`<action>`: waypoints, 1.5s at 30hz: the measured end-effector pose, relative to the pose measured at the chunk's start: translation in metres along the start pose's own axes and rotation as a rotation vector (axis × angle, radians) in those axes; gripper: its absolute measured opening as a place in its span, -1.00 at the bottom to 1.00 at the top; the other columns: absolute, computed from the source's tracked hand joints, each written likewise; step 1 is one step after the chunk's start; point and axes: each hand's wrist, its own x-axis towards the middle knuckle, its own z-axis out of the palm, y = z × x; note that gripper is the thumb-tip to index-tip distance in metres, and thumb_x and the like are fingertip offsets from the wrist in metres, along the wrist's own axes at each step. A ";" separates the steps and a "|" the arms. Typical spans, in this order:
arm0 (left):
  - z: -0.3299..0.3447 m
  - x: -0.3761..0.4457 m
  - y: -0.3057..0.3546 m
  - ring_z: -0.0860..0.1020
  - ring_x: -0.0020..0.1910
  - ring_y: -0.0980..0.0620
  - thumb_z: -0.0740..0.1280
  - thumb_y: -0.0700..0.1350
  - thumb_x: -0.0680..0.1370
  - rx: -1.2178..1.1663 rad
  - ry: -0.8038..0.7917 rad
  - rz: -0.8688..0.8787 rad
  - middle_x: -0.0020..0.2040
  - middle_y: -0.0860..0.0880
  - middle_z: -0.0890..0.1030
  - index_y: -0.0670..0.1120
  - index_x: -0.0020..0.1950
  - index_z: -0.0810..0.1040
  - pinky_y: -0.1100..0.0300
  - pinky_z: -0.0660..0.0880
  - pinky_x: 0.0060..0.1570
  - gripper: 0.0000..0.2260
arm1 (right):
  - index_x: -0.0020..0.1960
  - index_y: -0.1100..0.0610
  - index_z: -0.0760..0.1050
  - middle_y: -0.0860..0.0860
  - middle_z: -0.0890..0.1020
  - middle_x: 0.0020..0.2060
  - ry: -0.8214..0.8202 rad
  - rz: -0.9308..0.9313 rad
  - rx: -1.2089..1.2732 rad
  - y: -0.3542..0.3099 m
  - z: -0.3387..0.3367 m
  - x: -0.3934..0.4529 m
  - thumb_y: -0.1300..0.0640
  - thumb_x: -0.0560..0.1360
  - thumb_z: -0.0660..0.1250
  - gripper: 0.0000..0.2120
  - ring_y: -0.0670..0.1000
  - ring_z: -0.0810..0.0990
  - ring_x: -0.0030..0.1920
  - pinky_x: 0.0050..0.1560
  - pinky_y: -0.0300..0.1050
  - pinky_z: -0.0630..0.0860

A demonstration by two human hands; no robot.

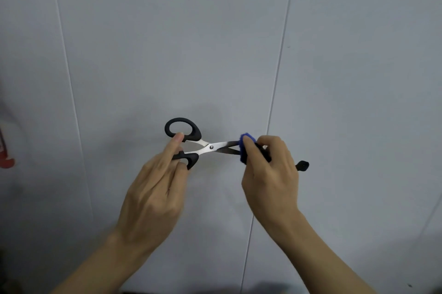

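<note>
Grey surface (215, 42) free all round; open scissors (211, 147) bar middle.

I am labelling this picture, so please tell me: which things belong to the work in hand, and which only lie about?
Part of the work: scissors, gripped by the left hand; blue and black strap, pinched by the right hand at the open blades.
Only lying about: red thing at the left edge.

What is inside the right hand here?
Seemingly one strap: its blue fuzzy end sticks out at the fingertips, between the open scissors blades, and a black end pokes out past the right hand. Fingers cover the middle part.
</note>
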 end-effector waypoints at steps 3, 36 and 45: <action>-0.001 0.004 0.001 0.49 0.30 -0.20 0.39 -0.42 0.46 0.018 0.004 -0.014 -0.04 -0.36 0.64 -0.29 -0.26 0.54 0.03 0.43 0.03 -0.88 | 0.07 0.25 0.64 0.16 0.56 -0.13 -0.014 0.101 0.012 0.007 0.000 0.003 0.40 0.46 0.42 -0.79 0.15 0.50 -0.33 -0.37 -0.09 0.42; 0.007 0.002 0.016 0.47 0.32 -0.19 0.33 -0.41 0.50 0.017 0.050 -0.050 -0.28 -0.19 0.63 -0.25 -0.26 0.54 0.07 0.44 -0.15 -0.84 | 0.09 0.27 0.63 0.11 0.61 -0.15 0.057 -0.071 0.091 -0.050 0.001 -0.005 0.36 0.50 0.39 -0.82 0.03 0.47 -0.18 -0.30 -0.09 0.46; 0.002 0.003 0.008 0.48 0.32 -0.17 0.33 -0.36 0.53 0.029 0.059 -0.061 -0.19 -0.27 0.64 -0.27 -0.26 0.54 0.01 0.45 -0.11 -0.84 | 0.06 0.25 0.64 0.12 0.56 -0.13 -0.042 0.173 0.020 -0.011 0.008 -0.001 0.44 0.39 0.44 -0.73 0.14 0.51 -0.33 -0.36 -0.17 0.29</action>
